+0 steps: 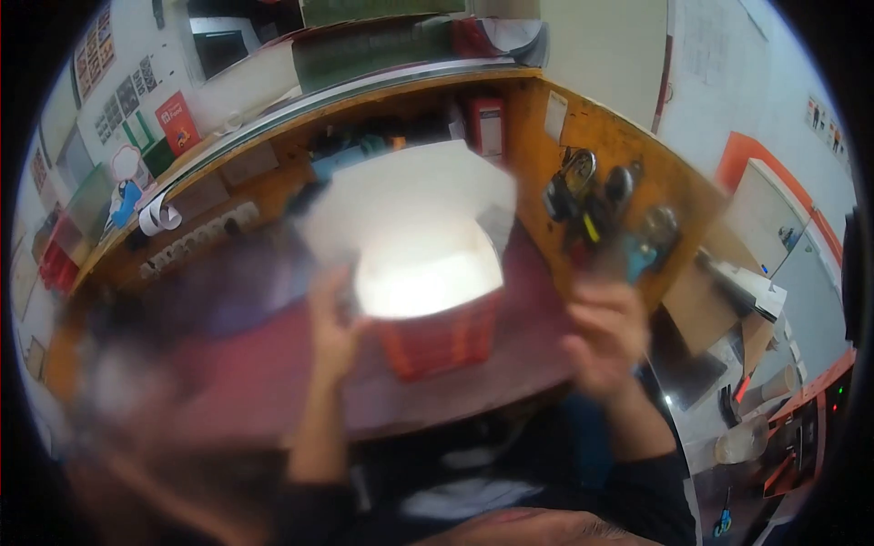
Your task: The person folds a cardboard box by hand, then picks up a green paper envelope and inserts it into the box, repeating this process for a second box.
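Observation:
A red patterned box (pixel 442 338) with its white top flaps (pixel 428 187) spread open stands on the dark red table (pixel 246 364). Its pale inside (pixel 432 273) faces up and glares brightly. At the box's left side is my left hand (pixel 335 318), upright and blurred, its fingers near or against the box edge; its grip cannot be made out. My right hand (pixel 605 337) is raised to the right of the box, apart from it, with fingers spread and slightly bent and nothing seen in them.
Tools (pixel 592 196) hang on the wooden side panel (pixel 669 173) at the right. A red binder (pixel 488 126) stands at the back. On the left, a blurred person's arm (pixel 173 491) reaches in at the lower edge. Scissors (pixel 723 520) lie at the lower right.

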`<action>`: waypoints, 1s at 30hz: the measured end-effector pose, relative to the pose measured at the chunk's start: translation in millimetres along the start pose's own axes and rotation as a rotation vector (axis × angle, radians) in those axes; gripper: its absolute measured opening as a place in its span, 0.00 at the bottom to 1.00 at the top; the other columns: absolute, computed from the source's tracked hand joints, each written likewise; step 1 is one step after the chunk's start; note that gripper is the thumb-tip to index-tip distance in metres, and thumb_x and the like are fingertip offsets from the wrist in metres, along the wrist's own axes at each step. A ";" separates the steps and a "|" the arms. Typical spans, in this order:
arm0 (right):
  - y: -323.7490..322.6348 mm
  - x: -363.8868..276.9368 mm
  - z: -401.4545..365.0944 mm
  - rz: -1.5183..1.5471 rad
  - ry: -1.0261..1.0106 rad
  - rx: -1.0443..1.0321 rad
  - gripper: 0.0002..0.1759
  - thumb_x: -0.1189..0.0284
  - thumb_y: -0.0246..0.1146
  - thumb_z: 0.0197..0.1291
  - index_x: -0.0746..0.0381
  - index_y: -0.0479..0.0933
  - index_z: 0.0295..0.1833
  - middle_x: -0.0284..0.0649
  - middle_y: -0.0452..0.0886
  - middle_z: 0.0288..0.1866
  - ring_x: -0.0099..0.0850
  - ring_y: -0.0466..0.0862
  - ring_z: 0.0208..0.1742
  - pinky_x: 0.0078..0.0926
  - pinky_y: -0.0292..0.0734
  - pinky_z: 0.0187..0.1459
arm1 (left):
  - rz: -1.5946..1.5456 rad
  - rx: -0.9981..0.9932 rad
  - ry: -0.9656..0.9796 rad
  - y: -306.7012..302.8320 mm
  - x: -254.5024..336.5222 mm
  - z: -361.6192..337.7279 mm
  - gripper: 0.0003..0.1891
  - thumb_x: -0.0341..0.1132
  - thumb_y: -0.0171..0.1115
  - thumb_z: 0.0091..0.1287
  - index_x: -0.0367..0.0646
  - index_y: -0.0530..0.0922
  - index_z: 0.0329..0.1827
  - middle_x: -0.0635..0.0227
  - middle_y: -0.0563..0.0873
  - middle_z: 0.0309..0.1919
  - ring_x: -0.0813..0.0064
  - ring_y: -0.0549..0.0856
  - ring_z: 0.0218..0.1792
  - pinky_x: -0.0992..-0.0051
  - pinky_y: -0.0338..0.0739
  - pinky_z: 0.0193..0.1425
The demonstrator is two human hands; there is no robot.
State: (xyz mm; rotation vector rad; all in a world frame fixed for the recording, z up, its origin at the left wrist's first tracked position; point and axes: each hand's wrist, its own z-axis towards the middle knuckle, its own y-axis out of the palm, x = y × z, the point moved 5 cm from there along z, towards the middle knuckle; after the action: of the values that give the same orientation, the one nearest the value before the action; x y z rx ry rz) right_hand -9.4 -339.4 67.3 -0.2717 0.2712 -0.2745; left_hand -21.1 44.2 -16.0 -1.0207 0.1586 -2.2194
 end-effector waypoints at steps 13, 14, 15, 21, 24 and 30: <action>-307.3 162.2 -84.3 -1.170 0.632 -0.377 0.18 0.66 0.63 0.66 0.64 0.81 0.57 0.55 0.83 0.57 0.52 0.79 0.62 0.44 0.72 0.64 | 0.172 0.008 0.107 65.2 -3.3 9.0 0.48 0.45 0.87 0.47 0.47 0.64 0.68 0.52 0.60 0.74 0.53 0.70 0.72 0.56 0.72 0.73; -306.3 166.5 -85.2 -1.167 0.702 -0.510 0.16 0.66 0.63 0.66 0.64 0.82 0.54 0.55 0.83 0.53 0.53 0.80 0.59 0.45 0.73 0.61 | 0.178 0.013 0.115 70.1 -5.7 15.4 0.48 0.45 0.87 0.47 0.47 0.64 0.68 0.52 0.60 0.74 0.52 0.69 0.72 0.56 0.72 0.73; -300.0 165.7 -78.4 -1.160 0.771 -0.644 0.14 0.67 0.62 0.65 0.65 0.82 0.50 0.56 0.84 0.50 0.54 0.81 0.56 0.47 0.75 0.58 | 0.199 0.018 0.155 73.8 -5.4 21.4 0.50 0.45 0.87 0.47 0.47 0.63 0.71 0.50 0.60 0.74 0.49 0.68 0.73 0.54 0.70 0.74; -271.3 147.3 -62.1 -1.369 0.662 -0.591 0.10 0.69 0.62 0.61 0.66 0.82 0.35 0.55 0.84 0.38 0.55 0.83 0.45 0.51 0.77 0.48 | 0.295 0.083 0.206 75.0 16.9 19.0 0.52 0.44 0.85 0.49 0.46 0.60 0.75 0.49 0.60 0.75 0.46 0.64 0.75 0.51 0.63 0.77; -275.2 142.8 -50.5 -1.330 0.638 -0.553 0.08 0.71 0.65 0.58 0.66 0.82 0.33 0.54 0.84 0.37 0.55 0.83 0.44 0.50 0.78 0.47 | 0.291 0.199 0.225 69.7 15.7 -1.6 0.49 0.41 0.82 0.53 0.43 0.60 0.74 0.49 0.60 0.76 0.48 0.65 0.75 0.53 0.62 0.77; -288.5 160.4 -34.2 -0.988 0.804 -0.517 0.10 0.72 0.69 0.56 0.67 0.78 0.30 0.45 0.81 0.27 0.39 0.83 0.30 0.39 0.77 0.35 | 0.186 0.319 0.240 48.3 15.2 -40.7 0.38 0.37 0.73 0.62 0.42 0.61 0.72 0.49 0.64 0.74 0.53 0.68 0.72 0.56 0.63 0.75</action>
State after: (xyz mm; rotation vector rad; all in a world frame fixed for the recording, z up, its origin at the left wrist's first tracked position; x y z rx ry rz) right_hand 63.3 -662.7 85.7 -0.8021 1.0069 -1.3093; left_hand -31.4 -8.7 -52.3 -0.5450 0.0033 -2.1050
